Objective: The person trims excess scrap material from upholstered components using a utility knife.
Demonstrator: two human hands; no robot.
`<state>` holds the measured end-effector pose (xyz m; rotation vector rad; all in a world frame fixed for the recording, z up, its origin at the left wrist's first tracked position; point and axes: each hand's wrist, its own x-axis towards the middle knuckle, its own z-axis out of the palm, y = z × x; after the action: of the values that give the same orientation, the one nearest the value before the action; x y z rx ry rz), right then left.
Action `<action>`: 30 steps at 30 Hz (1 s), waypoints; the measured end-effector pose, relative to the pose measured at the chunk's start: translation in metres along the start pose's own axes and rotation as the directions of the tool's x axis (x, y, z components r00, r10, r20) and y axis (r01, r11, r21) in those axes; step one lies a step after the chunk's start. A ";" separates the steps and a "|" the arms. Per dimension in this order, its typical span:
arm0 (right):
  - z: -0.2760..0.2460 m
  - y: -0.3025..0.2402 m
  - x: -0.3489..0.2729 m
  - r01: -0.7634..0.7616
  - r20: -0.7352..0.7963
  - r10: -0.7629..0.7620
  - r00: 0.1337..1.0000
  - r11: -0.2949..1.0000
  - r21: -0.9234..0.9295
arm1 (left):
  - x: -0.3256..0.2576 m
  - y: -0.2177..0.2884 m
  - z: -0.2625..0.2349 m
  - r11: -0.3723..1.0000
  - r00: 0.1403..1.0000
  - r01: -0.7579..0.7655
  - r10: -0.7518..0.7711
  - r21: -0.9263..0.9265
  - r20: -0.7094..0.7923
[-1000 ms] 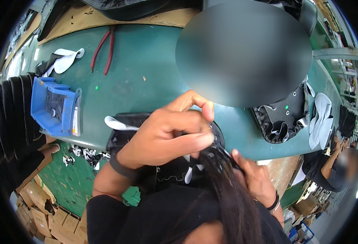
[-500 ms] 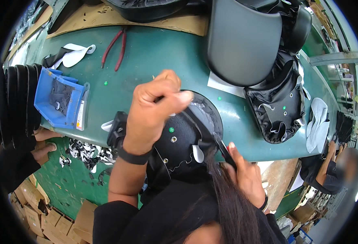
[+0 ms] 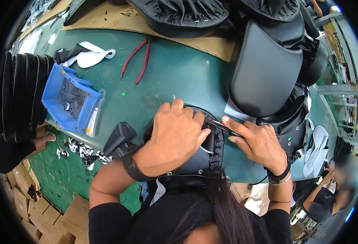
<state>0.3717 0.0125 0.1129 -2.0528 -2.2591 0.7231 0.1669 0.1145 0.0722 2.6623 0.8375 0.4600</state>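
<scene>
A black seat panel with a gathered black cover (image 3: 185, 164) lies at the table's near edge, against my body. My left hand (image 3: 177, 136) is closed on the cover near its upper edge, fingers curled over the material. My right hand (image 3: 260, 144) grips a slim knife (image 3: 227, 129) with a dark handle. Its metal blade points left and meets the cover's edge beside my left fingertips. Where exactly the tip touches is hard to make out. A pale strip (image 3: 158, 191) hangs at the panel's lower left, and small metal eyelets (image 3: 200, 171) show along the cover.
Red-handled pliers (image 3: 137, 61) and a blue bin (image 3: 71, 99) of small dark pieces lie left on the green table (image 3: 179, 65). Large black seat parts (image 3: 266, 69) stand at the back right. Grey fabric (image 3: 317, 150) lies far right, near another person (image 3: 323, 195).
The panel has turned. My left hand has come down from a raised fist onto the cover. My right hand has moved up and right with the knife, now held nearly level.
</scene>
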 end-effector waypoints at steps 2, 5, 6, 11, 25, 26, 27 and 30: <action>0.005 0.000 -0.002 0.009 -0.009 -0.008 1.000 1.000 0.005 | 0.004 -0.009 0.006 0.976 0.999 0.048 -0.048 -0.215 0.004; 0.032 -0.003 -0.024 -0.023 -0.093 0.035 0.995 0.992 0.126 | 0.022 -0.030 0.003 0.683 0.986 0.113 -0.168 -0.721 -0.005; 0.041 -0.006 -0.034 -0.042 -0.116 0.061 0.991 0.986 0.159 | 0.026 -0.036 -0.003 0.560 0.977 0.026 -0.190 -0.828 -0.098; 0.060 -0.024 -0.079 -0.089 -0.188 0.158 0.969 0.940 0.329 | 0.023 -0.030 -0.023 -0.319 0.988 0.003 -0.143 -0.948 0.051; 0.067 -0.018 -0.113 -0.043 -0.090 0.083 0.992 0.925 0.379 | 0.000 0.003 0.004 -0.168 0.910 -0.223 -0.388 -0.960 -0.144; 0.065 -0.021 -0.117 -0.057 -0.113 0.100 0.989 0.943 0.328 | -0.003 -0.010 -0.016 -0.495 0.980 0.033 -0.153 -0.868 0.125; 0.063 -0.024 -0.121 -0.069 -0.136 0.110 0.985 0.957 0.280 | -0.005 -0.005 -0.017 -0.368 0.970 0.189 -0.072 -0.910 0.231; 0.040 -0.019 -0.098 -0.157 -0.020 0.162 0.987 0.974 0.165 | -0.011 0.021 -0.006 0.847 0.973 -0.111 0.200 -0.520 0.118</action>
<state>0.3557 -0.0941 0.1133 -2.1676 -1.9621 0.8442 0.1667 0.0928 0.0837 2.2343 0.3750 0.4174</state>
